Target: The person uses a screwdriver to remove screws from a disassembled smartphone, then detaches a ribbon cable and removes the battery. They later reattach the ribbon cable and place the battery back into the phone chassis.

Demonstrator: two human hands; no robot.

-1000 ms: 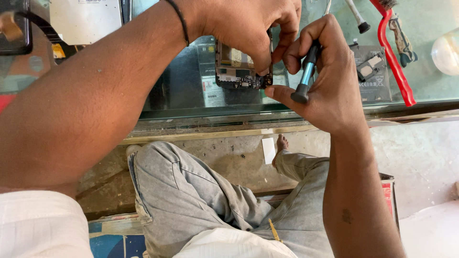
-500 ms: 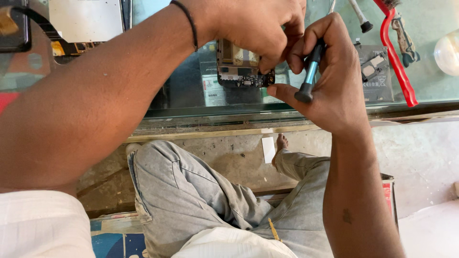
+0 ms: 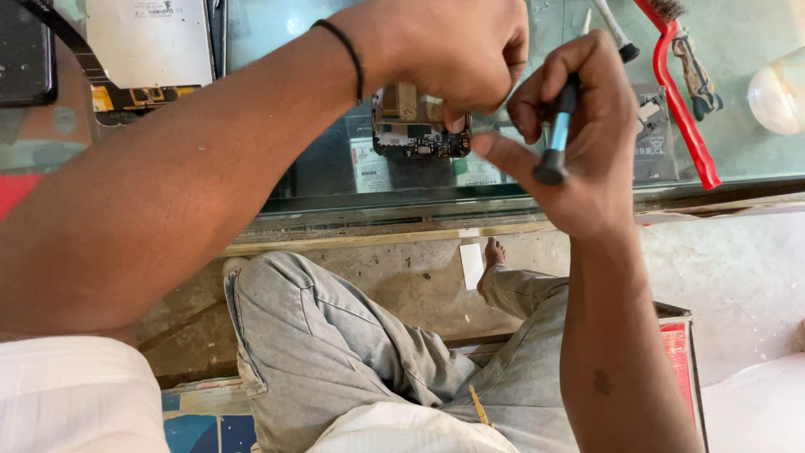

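The small circuit board (image 3: 419, 126) sits pinched at its right edge in our left hand (image 3: 444, 50), held just above the glass counter (image 3: 335, 168), its dark component side toward us. Our left fingers are closed narrow on it, thumb tip at the lower right corner. Our right hand (image 3: 579, 134) is wrapped around the blue-and-black screwdriver (image 3: 555, 138), butt end toward us, tip hidden behind the fingers — the forefinger stretches left until it nearly touches the board.

Since a second ago we have drawn the two hands slightly apart: the right hand has rolled back so the driver's handle shows more fully, and the board is more exposed than it was. We judge the tip is off the board for the moment — a pause to regrip or re-aim, though we cannot see the tip itself.

Farther out lie a red-handled brush (image 3: 683, 101), a dismantled phone back (image 3: 147, 42) at upper left, and our grey-trousered knees (image 3: 335, 335) below the counter.
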